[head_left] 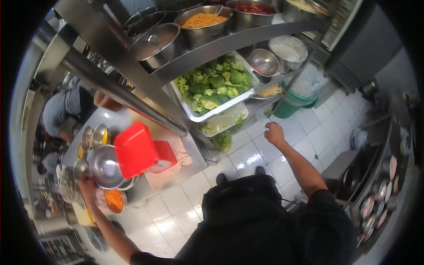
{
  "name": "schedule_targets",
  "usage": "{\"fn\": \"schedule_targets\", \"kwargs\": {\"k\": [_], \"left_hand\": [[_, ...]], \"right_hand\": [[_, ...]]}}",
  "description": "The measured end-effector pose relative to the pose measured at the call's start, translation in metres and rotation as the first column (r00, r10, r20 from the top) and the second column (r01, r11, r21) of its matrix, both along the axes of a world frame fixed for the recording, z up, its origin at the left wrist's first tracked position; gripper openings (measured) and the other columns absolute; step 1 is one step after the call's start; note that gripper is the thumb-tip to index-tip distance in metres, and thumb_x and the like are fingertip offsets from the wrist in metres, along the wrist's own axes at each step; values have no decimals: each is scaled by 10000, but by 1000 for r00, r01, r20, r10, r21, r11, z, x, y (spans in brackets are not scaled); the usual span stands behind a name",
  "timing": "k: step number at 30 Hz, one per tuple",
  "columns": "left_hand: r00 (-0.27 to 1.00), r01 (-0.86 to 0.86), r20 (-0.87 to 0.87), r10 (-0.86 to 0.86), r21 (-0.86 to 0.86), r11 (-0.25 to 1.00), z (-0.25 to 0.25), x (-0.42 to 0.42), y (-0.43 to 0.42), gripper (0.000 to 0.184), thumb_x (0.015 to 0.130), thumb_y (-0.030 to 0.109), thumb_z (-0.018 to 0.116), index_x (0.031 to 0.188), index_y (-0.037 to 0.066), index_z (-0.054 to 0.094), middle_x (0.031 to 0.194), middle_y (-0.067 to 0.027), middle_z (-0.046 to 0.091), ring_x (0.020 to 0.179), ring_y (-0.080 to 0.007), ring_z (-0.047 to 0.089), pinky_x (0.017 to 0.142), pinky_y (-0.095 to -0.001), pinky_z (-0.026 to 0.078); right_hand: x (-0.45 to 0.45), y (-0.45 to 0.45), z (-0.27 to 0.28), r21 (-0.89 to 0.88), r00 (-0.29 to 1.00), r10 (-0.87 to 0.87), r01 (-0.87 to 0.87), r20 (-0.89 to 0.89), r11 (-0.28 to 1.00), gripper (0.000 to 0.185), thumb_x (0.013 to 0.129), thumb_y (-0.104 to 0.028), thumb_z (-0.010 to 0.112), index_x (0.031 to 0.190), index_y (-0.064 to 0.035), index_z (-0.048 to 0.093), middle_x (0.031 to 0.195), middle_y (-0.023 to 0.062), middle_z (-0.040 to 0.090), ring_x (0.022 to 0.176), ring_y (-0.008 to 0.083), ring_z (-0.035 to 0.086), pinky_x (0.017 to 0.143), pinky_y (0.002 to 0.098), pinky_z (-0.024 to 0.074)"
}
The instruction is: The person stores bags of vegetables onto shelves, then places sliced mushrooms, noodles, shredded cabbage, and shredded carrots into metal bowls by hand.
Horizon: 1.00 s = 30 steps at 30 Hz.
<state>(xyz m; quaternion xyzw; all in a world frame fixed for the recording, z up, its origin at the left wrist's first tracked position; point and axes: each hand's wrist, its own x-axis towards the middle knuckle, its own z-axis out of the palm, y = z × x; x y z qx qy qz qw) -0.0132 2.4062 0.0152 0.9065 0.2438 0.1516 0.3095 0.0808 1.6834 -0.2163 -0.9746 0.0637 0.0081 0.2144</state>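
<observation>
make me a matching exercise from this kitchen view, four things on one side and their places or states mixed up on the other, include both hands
Column 1
1. broccoli
2. green bin
3. left hand
4. right hand

Column 2
A. held out in the air over the floor tiles
B. has a clear plastic bag at its top
C. next to a big metal bowl
D. cut in pieces in a white tray

Right pairs: 1-D, 2-B, 3-C, 4-A
</observation>
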Motion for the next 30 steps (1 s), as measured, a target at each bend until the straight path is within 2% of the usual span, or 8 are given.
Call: {"fn": "schedule_targets", "kwargs": {"k": [2, 6, 10, 13, 17, 22, 25, 30], "left_hand": [[996, -89, -21, 88, -37, 995, 23, -20, -16, 58, 747, 20, 487, 768, 72, 501, 664, 15, 467, 572, -77, 459, 487, -234, 424], [944, -81, 318, 89, -36, 996, 41, -98, -33, 55, 825, 102, 456, 799, 86, 501, 699, 27, 467, 651, -71, 458, 582, -229, 407], [711, -511, 436, 552, -220, 831, 64, -161, -182, 55, 850, 118, 553, 841, 73, 524, 713, 27, 489, 653, -64, 466, 648, -209, 403], [759, -496, 249, 602, -378, 782, 54, -209, -281, 69, 839, 67, 561, 905, 47, 554, 791, 15, 561, 693, -48, 503, 650, -208, 408], [723, -597, 0, 691, -505, 624, 5, -182, -432, 125, 796, 40, 559, 921, 38, 568, 812, 16, 580, 725, -53, 535, 639, -195, 421], [820, -524, -254, 512, -693, 496, -109, -119, -530, 106, 745, 10, 565, 843, 40, 542, 791, -6, 554, 669, -86, 559, 514, -224, 481], [851, -452, -255, 458, -801, 394, -161, -101, -574, 107, 755, -39, 545, 812, 39, 500, 783, -19, 531, 655, -92, 561, 507, -225, 506], [864, -450, -319, 390, -836, 313, -205, -92, -619, 110, 758, -70, 530, 821, -2, 471, 818, -63, 535, 653, -130, 586, 545, -262, 548]], "right_hand": [[32, -19, -12, -109, 997, 81, -79, 10, 991, 205, 629, -59, 577, 817, -25, 653, 906, 199, 604, 843, 356, 589, 764, 426, 485], [109, -54, -33, -366, 948, 317, -299, -11, 881, 213, 649, -82, 582, 846, -37, 649, 934, 177, 595, 937, 329, 564, 781, 437, 456], [189, -77, -69, -575, 827, 562, -469, -19, 670, 213, 676, -81, 573, 872, -38, 643, 1004, 170, 596, 989, 330, 543, 816, 469, 414], [233, -78, -84, -558, 760, 612, -612, -219, 560, 327, 755, -117, 537, 1066, -30, 590, 1172, 196, 528, 1107, 353, 485, 912, 467, 373], [273, -93, -128, -600, 638, 733, -688, -234, 408, 521, 790, -136, 529, 1298, -123, 415, 1198, 198, 510, 1113, 373, 477, 945, 470, 367], [280, -88, -116, -491, 591, 544, -804, -596, 336, 507, 830, -97, 485, 1318, -202, 399, 1332, 106, 409, 1259, 305, 343, 1040, 400, 281], [253, -98, -80, -526, 509, 625, -831, -591, 180, 513, 803, -78, 497, 1291, -221, 435, 1299, 92, 439, 1220, 314, 385, 1013, 412, 316], [254, -155, -100, -453, 394, 758, -879, -519, 147, 563, 725, -56, 581, 1265, -164, 465, 1277, 139, 448, 1195, 336, 405, 995, 410, 337]]}}
